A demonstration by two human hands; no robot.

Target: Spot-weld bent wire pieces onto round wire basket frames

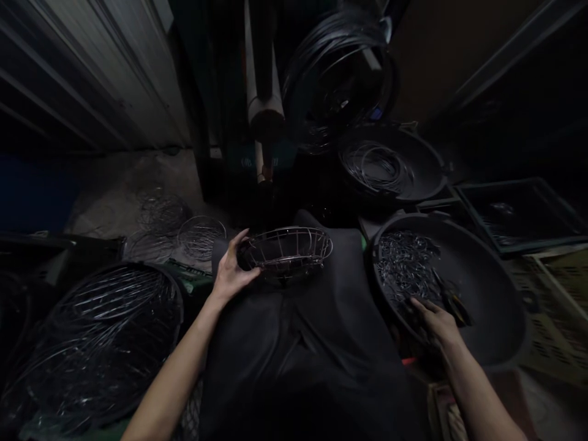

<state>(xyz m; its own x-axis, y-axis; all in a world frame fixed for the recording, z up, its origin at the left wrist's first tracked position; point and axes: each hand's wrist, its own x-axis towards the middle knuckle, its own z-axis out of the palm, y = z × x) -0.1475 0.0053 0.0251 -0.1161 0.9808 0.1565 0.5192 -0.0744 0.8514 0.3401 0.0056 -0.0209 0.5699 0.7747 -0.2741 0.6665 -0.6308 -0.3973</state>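
Note:
My left hand point(232, 272) grips the left side of a round wire basket point(296, 245), its thumb and fingers around the rim. The basket is tilted above my lap, over a dark apron point(321, 343). My right hand point(436, 321) is at the near left edge of a wide black pan point(491, 306). Its fingertips are in shadow, so whether they hold anything cannot be made out. Beside that hand lie pliers point(452, 300) with yellow-marked handles. Small bent metal pieces point(407, 263) are heaped in the pan's left part.
A tub of wire grids point(114, 300) stands at the left. Wire rings point(202, 236) lie on the floor behind it. Ahead are a post point(264, 92), a large wire coil point(340, 43) and another pan point(425, 162) with coiled wire. Crates point(560, 300) stand at the right.

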